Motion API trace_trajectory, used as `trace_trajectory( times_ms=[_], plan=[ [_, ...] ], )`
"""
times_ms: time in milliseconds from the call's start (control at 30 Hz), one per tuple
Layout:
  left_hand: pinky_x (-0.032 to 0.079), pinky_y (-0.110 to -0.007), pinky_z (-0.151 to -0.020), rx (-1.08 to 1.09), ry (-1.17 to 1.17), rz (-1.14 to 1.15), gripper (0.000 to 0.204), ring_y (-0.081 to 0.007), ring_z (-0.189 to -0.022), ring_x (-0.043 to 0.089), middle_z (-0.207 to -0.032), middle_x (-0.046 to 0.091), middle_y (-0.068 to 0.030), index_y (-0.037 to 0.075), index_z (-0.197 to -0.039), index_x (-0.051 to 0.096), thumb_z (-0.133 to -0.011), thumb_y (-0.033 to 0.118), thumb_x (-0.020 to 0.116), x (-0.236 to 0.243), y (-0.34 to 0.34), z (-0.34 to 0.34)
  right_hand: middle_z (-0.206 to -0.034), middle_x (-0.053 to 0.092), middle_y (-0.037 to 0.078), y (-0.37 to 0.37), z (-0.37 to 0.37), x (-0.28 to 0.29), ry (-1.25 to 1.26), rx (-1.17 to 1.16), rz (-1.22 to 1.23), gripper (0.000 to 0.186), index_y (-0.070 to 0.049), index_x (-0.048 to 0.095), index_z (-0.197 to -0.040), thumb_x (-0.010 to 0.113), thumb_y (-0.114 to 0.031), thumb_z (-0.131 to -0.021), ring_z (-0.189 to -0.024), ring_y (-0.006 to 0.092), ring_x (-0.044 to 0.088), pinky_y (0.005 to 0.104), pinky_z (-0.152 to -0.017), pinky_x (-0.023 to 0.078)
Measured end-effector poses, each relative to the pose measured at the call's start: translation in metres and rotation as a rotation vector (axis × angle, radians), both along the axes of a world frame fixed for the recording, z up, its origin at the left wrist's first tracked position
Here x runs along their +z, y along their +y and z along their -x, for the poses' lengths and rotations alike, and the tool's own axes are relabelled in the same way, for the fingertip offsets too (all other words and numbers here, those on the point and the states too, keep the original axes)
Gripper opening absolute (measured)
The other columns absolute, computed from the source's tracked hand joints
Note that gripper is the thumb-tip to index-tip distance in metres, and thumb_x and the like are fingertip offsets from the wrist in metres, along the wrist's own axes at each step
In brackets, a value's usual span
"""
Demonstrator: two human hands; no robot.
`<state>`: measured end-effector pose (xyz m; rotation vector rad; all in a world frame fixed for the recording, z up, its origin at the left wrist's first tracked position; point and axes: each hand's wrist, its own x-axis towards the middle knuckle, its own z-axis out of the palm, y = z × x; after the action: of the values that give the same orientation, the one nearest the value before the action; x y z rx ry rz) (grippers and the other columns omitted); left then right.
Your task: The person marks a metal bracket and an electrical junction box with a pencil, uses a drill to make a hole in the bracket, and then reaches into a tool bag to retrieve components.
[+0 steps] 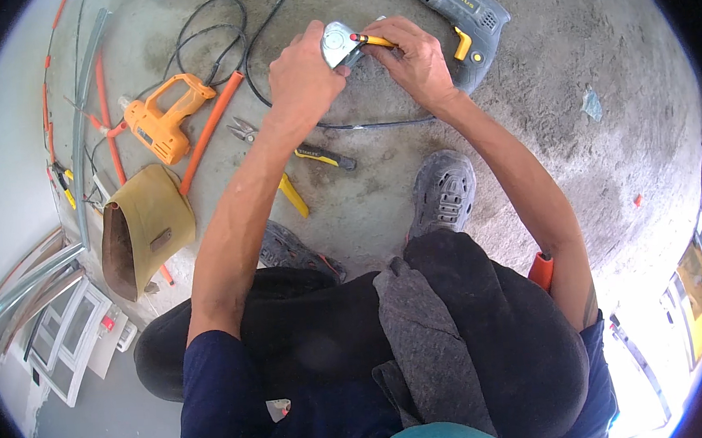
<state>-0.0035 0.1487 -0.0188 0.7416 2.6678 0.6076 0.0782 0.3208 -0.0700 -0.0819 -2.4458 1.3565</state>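
My left hand is closed around a shiny metal box with a round mark on its face. My right hand pinches a slim yellow stick-shaped tool with a dark and red end, which points at the box's edge; the exact kind of tool is not clear. The fingers of my right hand also lie close to the box's far side, partly hiding it. Both hands are raised in front of me above the concrete floor.
A grey drill lies beyond my right hand. Below my left hand are pliers with yellow-black handles. To the left lie an orange heat gun, an orange pipe, a tan pouch and a looping black cable.
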Motion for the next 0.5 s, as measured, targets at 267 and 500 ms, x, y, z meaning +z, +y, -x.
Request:
trace_trajectory(
  times_ms=[267,500],
  plan=[
    [0.054,-0.051,-0.080,0.028,0.047,0.058,0.054,-0.0409,-0.099,0.069,-0.102,0.072,-0.0162,0.008,-0.113,0.057,-0.070,0.019,0.087,0.0001,0.0048,-0.0078,-0.106,0.070,0.012,-0.0012,-0.0038,0.0016,-0.013,-0.010,0.015,0.019,-0.003,0.072,-0.103,0.076,-0.006,-0.084,-0.092,0.0322,0.070,0.0392,-0.082,0.058],
    [0.054,-0.051,-0.081,0.043,0.040,0.051,0.055,-0.0408,-0.099,0.068,-0.105,0.070,-0.0164,0.008,-0.113,0.056,-0.070,0.018,0.087,-0.0003,0.0040,-0.0101,-0.112,0.069,0.013,-0.0010,-0.0043,0.0024,-0.048,-0.003,0.033,0.024,-0.002,0.070,-0.107,0.076,-0.006,-0.084,-0.100,0.0334,0.069,0.0399,-0.087,0.057]
  ],
)
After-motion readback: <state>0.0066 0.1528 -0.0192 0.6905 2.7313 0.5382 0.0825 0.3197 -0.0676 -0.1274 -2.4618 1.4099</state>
